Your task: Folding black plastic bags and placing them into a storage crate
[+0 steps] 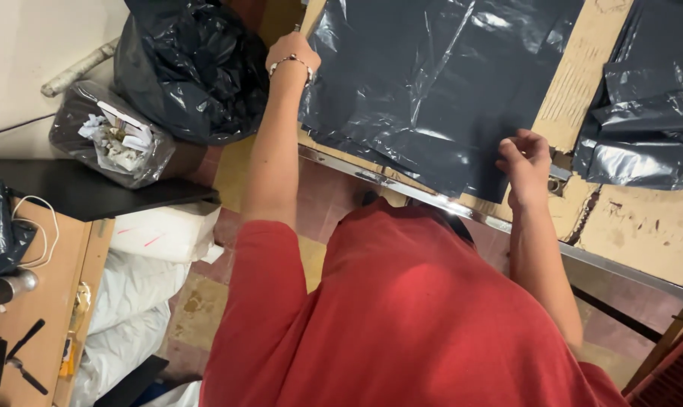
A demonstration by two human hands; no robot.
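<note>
A flat sheet of dark grey plastic lies spread on a cardboard-covered table. My left hand, with a bracelet on the wrist, reaches out to the sheet's far left edge; its fingers are mostly hidden behind the hand, closed at that edge. My right hand pinches the sheet's near right corner. My red shirt fills the lower middle of the view.
More crumpled dark plastic lies on the table to the right. A full black bin bag and a smaller bag of paper scraps sit at the left. White sacks lie on the floor beside a wooden desk.
</note>
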